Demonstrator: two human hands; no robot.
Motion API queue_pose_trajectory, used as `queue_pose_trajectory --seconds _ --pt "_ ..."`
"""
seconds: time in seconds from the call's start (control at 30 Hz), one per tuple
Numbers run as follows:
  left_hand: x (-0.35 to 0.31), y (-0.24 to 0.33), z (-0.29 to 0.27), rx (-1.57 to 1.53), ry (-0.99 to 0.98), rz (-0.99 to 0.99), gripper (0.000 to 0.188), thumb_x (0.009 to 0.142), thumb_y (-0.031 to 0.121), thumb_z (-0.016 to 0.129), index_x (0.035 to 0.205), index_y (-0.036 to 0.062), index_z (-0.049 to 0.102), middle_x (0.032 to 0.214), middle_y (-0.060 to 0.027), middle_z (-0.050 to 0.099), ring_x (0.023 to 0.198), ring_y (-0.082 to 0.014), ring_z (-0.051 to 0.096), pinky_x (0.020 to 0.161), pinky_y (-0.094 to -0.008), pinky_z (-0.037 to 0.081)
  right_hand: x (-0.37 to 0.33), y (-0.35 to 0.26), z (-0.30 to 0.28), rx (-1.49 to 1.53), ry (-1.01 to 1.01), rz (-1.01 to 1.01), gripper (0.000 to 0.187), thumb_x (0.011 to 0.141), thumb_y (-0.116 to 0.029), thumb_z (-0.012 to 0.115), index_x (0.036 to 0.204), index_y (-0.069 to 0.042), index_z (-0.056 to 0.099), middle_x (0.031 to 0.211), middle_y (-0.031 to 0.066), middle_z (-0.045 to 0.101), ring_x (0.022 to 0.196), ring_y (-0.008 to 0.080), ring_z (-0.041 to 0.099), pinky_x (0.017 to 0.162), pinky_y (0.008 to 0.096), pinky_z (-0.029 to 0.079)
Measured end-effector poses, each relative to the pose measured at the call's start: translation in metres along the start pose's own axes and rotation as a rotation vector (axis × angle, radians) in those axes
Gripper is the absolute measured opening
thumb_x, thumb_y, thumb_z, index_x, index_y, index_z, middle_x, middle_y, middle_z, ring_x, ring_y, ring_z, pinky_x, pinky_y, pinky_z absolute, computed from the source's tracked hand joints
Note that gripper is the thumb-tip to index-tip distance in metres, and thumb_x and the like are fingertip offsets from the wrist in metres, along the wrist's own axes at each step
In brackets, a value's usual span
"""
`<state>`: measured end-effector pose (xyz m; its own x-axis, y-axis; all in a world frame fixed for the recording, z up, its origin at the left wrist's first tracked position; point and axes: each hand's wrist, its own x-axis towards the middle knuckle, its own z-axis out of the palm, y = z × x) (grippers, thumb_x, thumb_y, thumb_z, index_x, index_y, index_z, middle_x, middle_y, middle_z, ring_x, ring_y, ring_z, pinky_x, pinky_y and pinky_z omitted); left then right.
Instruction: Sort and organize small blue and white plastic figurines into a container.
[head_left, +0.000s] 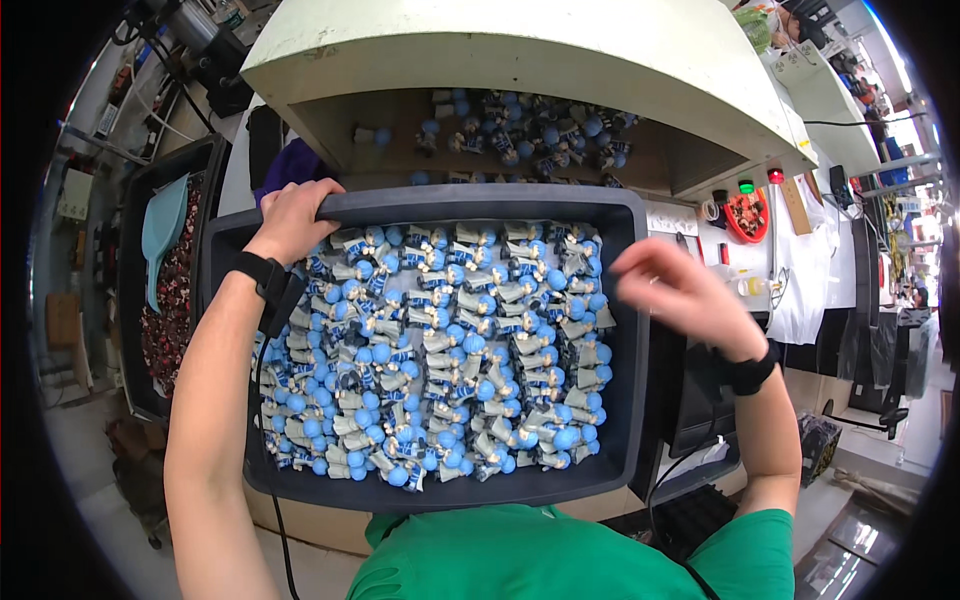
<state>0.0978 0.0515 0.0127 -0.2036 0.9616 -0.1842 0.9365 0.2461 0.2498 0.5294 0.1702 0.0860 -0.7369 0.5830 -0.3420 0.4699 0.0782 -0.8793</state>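
Note:
A dark grey plastic tub (420, 202) lies in front of me, filled with rows of small figurines (470, 340) with blue round heads and grey bodies. My left hand (293, 218) is closed over the tub's far left rim, thumb inside. Beside the right wall, my right hand (680, 290) hovers with bent fingers, smeared by motion; whether anything is between them does not show. Each wrist wears a black band with a cable.
Past the tub is a pale cabinet (540, 60) with more figurines (540, 130) inside its opening. At left, a dark crate (135, 330) holds small reddish pieces and a light-blue dustpan (165, 225). A red bowl (762, 222) and a white plastic bag (803, 290) lie right.

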Motion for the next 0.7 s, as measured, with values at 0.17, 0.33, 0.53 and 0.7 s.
queue_pose_trajectory --seconds 0.17,0.33,0.53,0.7 --pt "0.007 0.003 0.000 0.031 0.008 -0.001 0.035 0.076 0.018 0.072 0.109 0.0177 0.062 0.099 -0.0014 0.066 0.101 -0.0251 0.057 0.093 -0.0408 0.036 -0.008 0.010 0.072 -0.729 -0.378 -0.181 0.075 0.071 -0.050 0.078 0.128 -0.009 0.051 0.125 0.0185 0.052 0.117 0.0365 0.050 0.094 0.0484 0.046" --pt "0.006 -0.002 0.006 0.033 0.013 -0.022 0.036 0.075 0.019 0.072 0.110 0.0223 0.062 0.105 -0.0009 0.066 0.108 -0.0256 0.055 0.094 -0.0451 0.032 -0.011 0.011 0.123 -1.107 -0.464 -0.224 0.089 0.063 -0.059 0.078 0.134 -0.015 0.047 0.130 0.0170 0.047 0.121 0.0340 0.046 0.093 0.0566 0.044" --pt "0.006 -0.003 0.008 0.058 -0.008 -0.037 0.034 0.077 0.020 0.071 0.109 0.0215 0.061 0.105 -0.0009 0.065 0.105 -0.0264 0.055 0.094 -0.0446 0.032 0.002 0.015 0.132 -1.205 -0.425 -0.168 0.080 0.062 -0.060 0.078 0.126 -0.019 0.053 0.109 0.0102 0.052 0.103 0.0288 0.053 0.084 0.0490 0.046" --pt "0.004 -0.001 0.005 0.037 -0.024 -0.048 0.036 0.076 0.018 0.073 0.111 0.0196 0.062 0.106 -0.0029 0.064 0.107 -0.0255 0.054 0.095 -0.0445 0.030 0.014 0.011 0.135 -1.235 -0.405 -0.263 0.069 0.063 -0.063 0.075 0.110 -0.015 0.061 0.102 0.0101 0.054 0.100 0.0280 0.053 0.083 0.0448 0.045"
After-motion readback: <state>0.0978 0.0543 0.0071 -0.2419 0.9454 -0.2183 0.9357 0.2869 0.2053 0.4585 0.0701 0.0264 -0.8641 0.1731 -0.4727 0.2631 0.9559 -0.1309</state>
